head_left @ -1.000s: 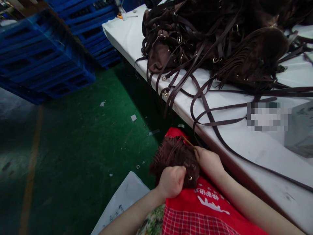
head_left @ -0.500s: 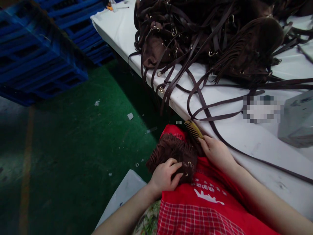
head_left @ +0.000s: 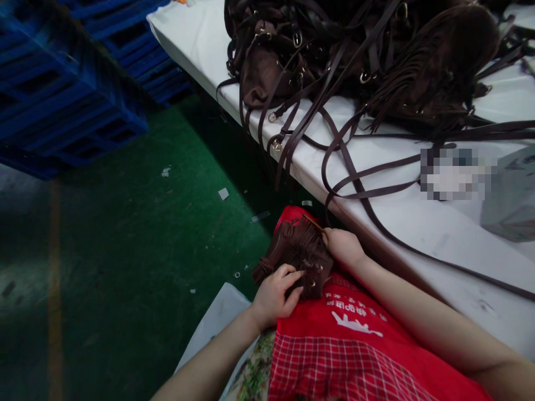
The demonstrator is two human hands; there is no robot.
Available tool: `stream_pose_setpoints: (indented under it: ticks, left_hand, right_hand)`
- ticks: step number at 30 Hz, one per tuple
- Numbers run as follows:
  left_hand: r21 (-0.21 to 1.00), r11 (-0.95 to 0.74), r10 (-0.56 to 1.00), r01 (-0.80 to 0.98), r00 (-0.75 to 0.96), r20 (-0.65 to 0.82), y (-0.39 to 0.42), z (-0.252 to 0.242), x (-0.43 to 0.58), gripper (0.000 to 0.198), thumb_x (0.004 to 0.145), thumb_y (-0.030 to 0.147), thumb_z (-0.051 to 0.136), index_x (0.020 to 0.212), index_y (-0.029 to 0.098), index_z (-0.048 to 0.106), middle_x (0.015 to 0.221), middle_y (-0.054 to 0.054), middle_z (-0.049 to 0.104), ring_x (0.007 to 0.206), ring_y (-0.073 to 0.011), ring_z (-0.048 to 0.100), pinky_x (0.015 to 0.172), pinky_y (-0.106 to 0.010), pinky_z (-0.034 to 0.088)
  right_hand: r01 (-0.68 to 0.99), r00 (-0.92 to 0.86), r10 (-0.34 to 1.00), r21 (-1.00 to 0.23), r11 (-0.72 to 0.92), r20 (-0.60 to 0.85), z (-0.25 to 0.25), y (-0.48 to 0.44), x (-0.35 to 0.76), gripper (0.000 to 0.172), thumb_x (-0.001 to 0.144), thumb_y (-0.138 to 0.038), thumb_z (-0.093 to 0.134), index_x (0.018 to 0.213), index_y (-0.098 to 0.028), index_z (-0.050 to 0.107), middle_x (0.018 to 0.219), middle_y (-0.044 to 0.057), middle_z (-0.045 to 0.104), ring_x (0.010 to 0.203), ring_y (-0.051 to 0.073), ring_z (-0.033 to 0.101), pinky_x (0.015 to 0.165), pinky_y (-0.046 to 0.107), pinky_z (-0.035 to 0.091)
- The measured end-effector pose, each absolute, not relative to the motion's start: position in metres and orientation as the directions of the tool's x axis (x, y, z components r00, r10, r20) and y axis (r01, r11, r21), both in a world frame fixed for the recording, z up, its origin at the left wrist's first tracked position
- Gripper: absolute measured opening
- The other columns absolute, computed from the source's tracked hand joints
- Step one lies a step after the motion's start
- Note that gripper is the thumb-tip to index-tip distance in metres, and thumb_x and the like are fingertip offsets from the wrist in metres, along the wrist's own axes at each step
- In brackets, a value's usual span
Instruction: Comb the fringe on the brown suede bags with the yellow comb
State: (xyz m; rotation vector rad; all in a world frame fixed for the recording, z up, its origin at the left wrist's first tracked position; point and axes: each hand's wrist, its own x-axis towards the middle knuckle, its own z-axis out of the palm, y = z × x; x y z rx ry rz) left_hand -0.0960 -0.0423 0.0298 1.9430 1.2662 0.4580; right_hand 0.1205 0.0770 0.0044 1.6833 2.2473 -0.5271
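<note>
A small dark brown fringed bag [head_left: 298,250] with metal rings lies on the red apron over my lap. My left hand [head_left: 276,295] grips its near left side, thumb and fingers pressed on the brown material. In my right hand [head_left: 343,245] is a yellow comb [head_left: 313,224], seen almost edge-on, its far end against the fringe at the top of the bag. The fingertips of my right hand are partly hidden.
A white-covered table [head_left: 401,223] runs along the right, with a heap of brown bags [head_left: 317,61] and straps hanging over its edge. Blue pallets [head_left: 67,94] stand at the upper left. Scraps lie on the green floor [head_left: 167,239]. A clear plastic bag [head_left: 512,195] is at the right.
My right hand has moved left and slightly up with the comb, which has turned from showing its teeth to nearly edge-on, now over the fringe. My left hand still grips the bag.
</note>
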Motion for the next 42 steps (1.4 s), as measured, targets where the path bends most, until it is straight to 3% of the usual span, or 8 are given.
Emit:
stream_pose_setpoints:
  ticks: [7, 11, 14, 19, 22, 29, 37, 42]
  left_hand:
    - [0.876, 0.045, 0.996, 0.481, 0.045, -0.076, -0.023, 0.047, -0.084, 0.041, 0.093, 0.027, 0.039, 0.133, 0.019, 0.044, 0.129, -0.016, 0.051, 0.089, -0.0157, 0.064, 0.080, -0.032, 0.055]
    - [0.908, 0.337, 0.941, 0.248, -0.066, -0.331, 0.029, 0.043, -0.054, 0.061, 0.094, 0.035, 0.039, 0.146, 0.015, 0.014, 0.093, -0.012, 0.067, 0.053, -0.0115, 0.062, 0.048, -0.023, 0.050]
    - [0.816, 0.460, 0.878, 0.350, -0.038, -0.478, 0.067, 0.026, -0.035, 0.058, 0.090, 0.033, 0.049, 0.138, 0.008, 0.029, 0.082, -0.011, 0.068, 0.060, -0.0175, 0.066, 0.051, -0.026, 0.051]
    - [0.575, 0.224, 0.892, 0.787, 0.072, -0.447, 0.074, 0.007, -0.029, 0.031, 0.092, 0.035, 0.042, 0.088, 0.011, 0.062, 0.087, -0.015, 0.069, 0.086, -0.0258, 0.067, 0.078, -0.034, 0.051]
    - [0.515, 0.160, 0.885, 0.842, 0.109, -0.453, 0.054, 0.006, -0.029, 0.042, 0.097, 0.032, 0.026, 0.086, 0.012, 0.061, 0.082, -0.013, 0.069, 0.080, -0.0231, 0.068, 0.074, -0.032, 0.050]
    - [0.600, 0.071, 0.823, 0.797, 0.294, -0.487, 0.013, 0.007, -0.012, 0.021, 0.089, 0.031, 0.046, 0.082, 0.017, 0.061, 0.083, -0.008, 0.068, 0.076, -0.0192, 0.063, 0.076, -0.031, 0.048]
    - [0.726, 0.295, 0.931, 0.621, -0.018, -0.363, 0.017, 0.019, -0.055, 0.035, 0.092, 0.040, 0.039, 0.112, 0.015, 0.055, 0.090, -0.008, 0.066, 0.089, -0.0205, 0.063, 0.085, -0.035, 0.048]
    - [0.624, 0.098, 0.995, 0.775, -0.068, -0.072, -0.002, 0.024, -0.049, 0.106, 0.065, 0.050, 0.073, 0.144, 0.009, 0.014, 0.122, -0.020, 0.053, 0.103, -0.0273, 0.058, 0.090, -0.043, 0.047]
  right_hand:
    - [0.965, -0.247, 0.911, -0.174, 0.199, -0.330, 0.004, 0.069, 0.121, 0.033, 0.099, -0.031, 0.032, 0.115, -0.019, 0.058, 0.100, 0.008, 0.070, 0.084, 0.017, 0.067, 0.064, 0.023, 0.045]
    - [0.957, -0.250, 0.934, -0.211, 0.199, -0.256, 0.001, 0.068, 0.122, 0.032, 0.098, -0.030, 0.034, 0.118, -0.020, 0.057, 0.104, 0.007, 0.070, 0.082, 0.017, 0.067, 0.061, 0.023, 0.045]
    - [0.946, -0.275, 0.942, -0.230, 0.229, -0.194, 0.006, 0.069, 0.121, 0.034, 0.098, -0.028, 0.033, 0.122, -0.020, 0.055, 0.106, 0.007, 0.069, 0.081, 0.017, 0.067, 0.060, 0.023, 0.043]
    - [0.933, -0.341, 0.907, -0.205, 0.295, -0.248, 0.011, 0.065, 0.115, 0.031, 0.098, -0.027, 0.031, 0.106, -0.018, 0.059, 0.092, 0.008, 0.070, 0.074, 0.018, 0.067, 0.057, 0.024, 0.040]
    - [0.942, -0.316, 0.876, -0.231, 0.243, -0.364, 0.006, 0.062, 0.110, 0.030, 0.098, -0.025, 0.031, 0.094, -0.016, 0.059, 0.086, 0.009, 0.069, 0.072, 0.020, 0.067, 0.056, 0.026, 0.040]
    - [0.944, -0.238, 0.862, -0.314, 0.097, -0.448, -0.009, 0.091, 0.117, 0.038, 0.099, -0.031, 0.030, 0.085, -0.014, 0.061, 0.079, 0.012, 0.069, 0.072, 0.018, 0.066, 0.062, 0.026, 0.039]
    - [0.798, -0.296, 0.912, -0.598, 0.073, -0.284, 0.023, 0.073, 0.155, 0.042, 0.097, -0.041, 0.029, 0.078, -0.019, 0.059, 0.071, 0.005, 0.066, 0.064, 0.018, 0.059, 0.063, 0.026, 0.039]
    - [0.809, -0.519, 0.774, -0.501, 0.308, -0.362, 0.052, 0.049, 0.152, 0.039, 0.097, -0.039, 0.033, 0.079, -0.020, 0.061, 0.074, 0.004, 0.068, 0.065, 0.016, 0.063, 0.059, 0.025, 0.038]
